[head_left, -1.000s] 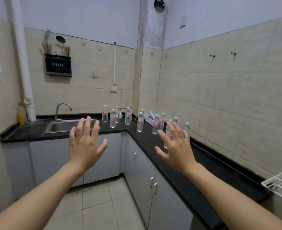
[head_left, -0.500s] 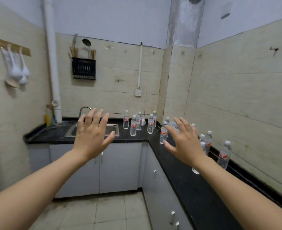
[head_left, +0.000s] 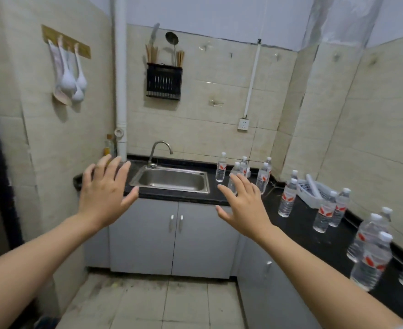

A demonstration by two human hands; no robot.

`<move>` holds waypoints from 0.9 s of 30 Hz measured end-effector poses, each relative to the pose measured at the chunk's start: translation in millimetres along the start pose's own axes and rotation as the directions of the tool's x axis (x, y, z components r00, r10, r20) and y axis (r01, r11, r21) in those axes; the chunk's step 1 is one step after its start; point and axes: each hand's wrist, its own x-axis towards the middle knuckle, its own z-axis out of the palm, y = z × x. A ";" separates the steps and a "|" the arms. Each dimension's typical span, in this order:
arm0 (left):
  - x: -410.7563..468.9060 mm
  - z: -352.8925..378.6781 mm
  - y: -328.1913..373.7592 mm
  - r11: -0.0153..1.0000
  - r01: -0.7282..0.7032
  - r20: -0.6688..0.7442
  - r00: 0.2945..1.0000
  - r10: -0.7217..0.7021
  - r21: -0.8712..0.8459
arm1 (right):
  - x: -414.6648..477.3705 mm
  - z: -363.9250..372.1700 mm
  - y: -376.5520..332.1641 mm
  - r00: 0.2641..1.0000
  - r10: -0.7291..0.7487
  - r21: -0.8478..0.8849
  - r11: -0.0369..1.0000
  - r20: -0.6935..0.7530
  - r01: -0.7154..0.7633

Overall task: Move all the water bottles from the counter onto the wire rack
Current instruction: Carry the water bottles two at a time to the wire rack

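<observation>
Since our view swung left to the sink (head_left: 172, 180), with left hand (head_left: 105, 193) and right hand (head_left: 243, 207) spread empty, we should grip the nearest water bottles (head_left: 371, 260) standing on the counter (head_left: 300, 224) by their middles.

bottles (head_left: 287, 200) crowd the right counter (head_left: 297, 224) — gaps between

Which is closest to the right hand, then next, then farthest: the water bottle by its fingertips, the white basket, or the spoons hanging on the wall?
From the right hand:
1. Water bottle, just behind the fingertips, beside the sink.
2. White basket, off to the right on the counter.
3. Hanging spoons, high on the left wall.
</observation>
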 end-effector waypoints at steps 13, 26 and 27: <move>81.9 150.4 -109.7 0.982 0.097 0.107 0.991 -0.081 -0.160 | 114.5 137.3 -47.3 0.993 -0.001 -0.132 0.991 0.121 0.017; 228.6 252.7 -56.2 0.963 0.041 0.100 0.995 -0.014 -0.266 | 182.5 211.5 81.3 0.961 0.262 -0.152 0.957 0.093 -0.246; 240.9 260.3 -47.2 0.960 0.026 0.083 0.997 -0.003 -0.279 | 188.0 220.1 90.3 0.957 0.273 -0.136 0.956 0.102 -0.258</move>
